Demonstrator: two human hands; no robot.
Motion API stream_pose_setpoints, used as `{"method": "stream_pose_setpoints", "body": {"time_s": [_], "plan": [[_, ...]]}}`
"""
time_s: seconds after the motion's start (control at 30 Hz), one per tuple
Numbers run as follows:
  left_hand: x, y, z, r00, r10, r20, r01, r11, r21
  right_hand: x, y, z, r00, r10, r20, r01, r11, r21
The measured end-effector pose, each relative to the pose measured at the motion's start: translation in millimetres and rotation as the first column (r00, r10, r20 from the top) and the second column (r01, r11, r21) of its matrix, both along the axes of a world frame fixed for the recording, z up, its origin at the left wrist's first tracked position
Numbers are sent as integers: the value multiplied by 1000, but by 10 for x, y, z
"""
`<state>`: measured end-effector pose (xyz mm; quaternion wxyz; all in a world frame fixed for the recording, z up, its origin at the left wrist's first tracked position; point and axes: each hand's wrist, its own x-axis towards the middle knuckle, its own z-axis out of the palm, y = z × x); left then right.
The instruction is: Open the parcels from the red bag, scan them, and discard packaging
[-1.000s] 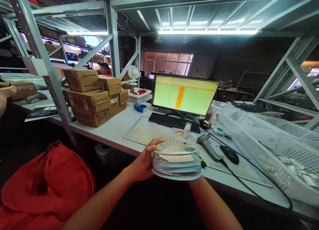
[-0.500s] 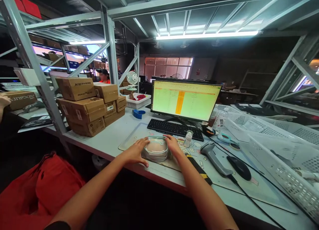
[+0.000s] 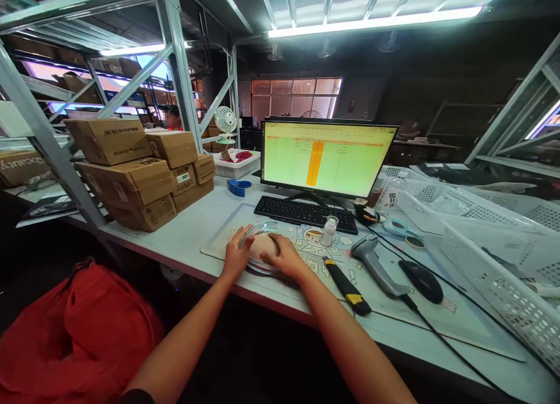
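A clear, rounded container (image 3: 262, 244) with a pale pinkish inside sits at the near edge of the printed desk mat (image 3: 219, 240). I cannot make out whether it is glass or plastic. My left hand (image 3: 237, 255) grips its left side, thumb over the rim. On the opposite side, my right hand (image 3: 285, 256) wraps round it with bent fingers, partly covering it. To the right of my right hand lies a black and yellow utility knife (image 3: 347, 284). A small white bottle (image 3: 329, 232) stands upright on the mat behind the knife.
A keyboard (image 3: 301, 214) and monitor (image 3: 328, 159) stand behind the container. Right are a grey barcode scanner (image 3: 378, 267), black mouse (image 3: 420, 280), cables and white baskets (image 3: 494, 281). Cardboard boxes (image 3: 131, 182) are stacked left, near a blue tape dispenser (image 3: 238, 187). A person (image 3: 170, 119) is far back.
Both hands have closed in over the container, and my right hand now covers more of it. The view has shifted, and another person's hand at the left edge is out of sight.
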<state>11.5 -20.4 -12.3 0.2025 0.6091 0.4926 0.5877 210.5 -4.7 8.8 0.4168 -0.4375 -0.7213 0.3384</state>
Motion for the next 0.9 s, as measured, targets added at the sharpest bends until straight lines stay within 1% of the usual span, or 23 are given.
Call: {"method": "stream_pose_setpoints", "body": {"time_s": [0.07, 0.1, 0.13, 0.17, 0.27, 0.37, 0.43, 0.53, 0.6, 0.67, 0.7, 0.73, 0.8, 0.83, 0.9], "plan": [[37, 8, 23, 999, -3, 46, 3, 1000, -6, -31, -55, 27, 984, 0, 180, -9, 999, 49], [48, 8, 36, 998, -10, 55, 10, 1000, -2, -44, -70, 37, 974, -4, 226, -12, 998, 69], [52, 5, 48, 998, -16, 58, 16, 1000, 4, -58, -77, 44, 972, -6, 233, -13, 997, 81], [51, 0, 59, 998, -19, 58, 18, 1000, 7, -71, -75, 49, 980, -7, 201, -9, 996, 83], [33, -27, 89, 999, -4, 42, 3, 1000, 7, -102, -31, 59, 998, -25, 64, 21, 998, 67], [20, -59, 115, 998, 18, 64, -19, 1000, 13, -80, 60, 74, 988, -91, -126, 99, 993, 59], [11, -67, 122, 993, 46, 105, -48, 999, 17, -15, 136, 87, 941, -165, -295, 185, 982, 40], [-68, -22, 116, 987, 115, 110, -121, 991, 48, 157, 248, 106, 804, -287, -521, 307, 951, -50], [-201, 59, 114, 979, 201, 37, -204, 973, 107, 291, 306, 124, 705, -332, -626, 334, 935, -120], [-381, 163, 133, 954, 289, -85, -273, 949, 161, 402, 342, 151, 631, -337, -699, 314, 934, -168], [-473, 210, 155, 938, 306, -162, -280, 945, 168, 440, 349, 167, 604, -331, -725, 294, 938, -183], [-556, 243, 187, 921, 302, -245, -270, 950, 158, 465, 349, 186, 584, -323, -745, 272, 942, -195], [-662, 244, 275, 886, 244, -395, -214, 970, 119, 472, 318, 228, 560, -286, -777, 198, 958, -210], [-674, 206, 325, 869, 212, -448, -179, 977, 114, 455, 288, 249, 554, -264, -790, 155, 965, -214], [-604, 61, 416, 853, 183, -489, -114, 979, 167, 378, 201, 291, 552, -210, -807, 53, 975, -218]]}}
